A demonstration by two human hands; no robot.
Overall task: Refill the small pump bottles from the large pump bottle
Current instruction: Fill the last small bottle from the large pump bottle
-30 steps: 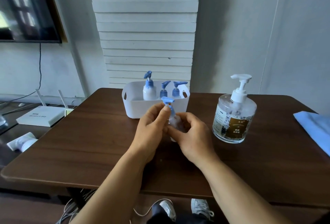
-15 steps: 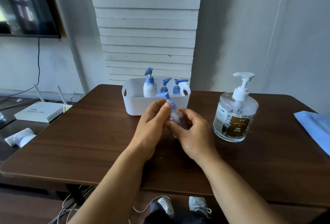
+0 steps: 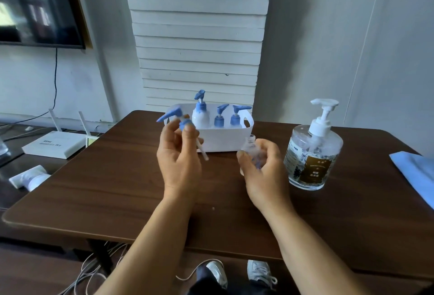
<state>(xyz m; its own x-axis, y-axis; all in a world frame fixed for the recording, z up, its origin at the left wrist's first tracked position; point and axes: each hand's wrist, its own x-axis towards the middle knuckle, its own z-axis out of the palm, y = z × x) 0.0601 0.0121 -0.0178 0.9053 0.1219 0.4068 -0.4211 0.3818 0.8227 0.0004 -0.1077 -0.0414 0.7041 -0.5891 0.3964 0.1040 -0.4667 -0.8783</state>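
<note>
The left hand's fingers (image 3: 187, 130) pinch a blue pump head (image 3: 175, 116), its white tube hanging free. To their right, the right hand (image 3: 263, 167) grips a small clear bottle (image 3: 250, 147) (uncapped). Right of that hand, the large pump bottle (image 3: 312, 151) stands on the desk (image 3: 117, 189); a white basket (image 3: 223, 139) of small bottles sits just behind the fingers.

One wide-angle head view looks forward and down from the person's near side of the tabletop (image 3: 117, 189), close over both hands (image 3: 180, 160) at frame centre, facing the wall (image 3: 328, 36) across the upper frame.
</note>
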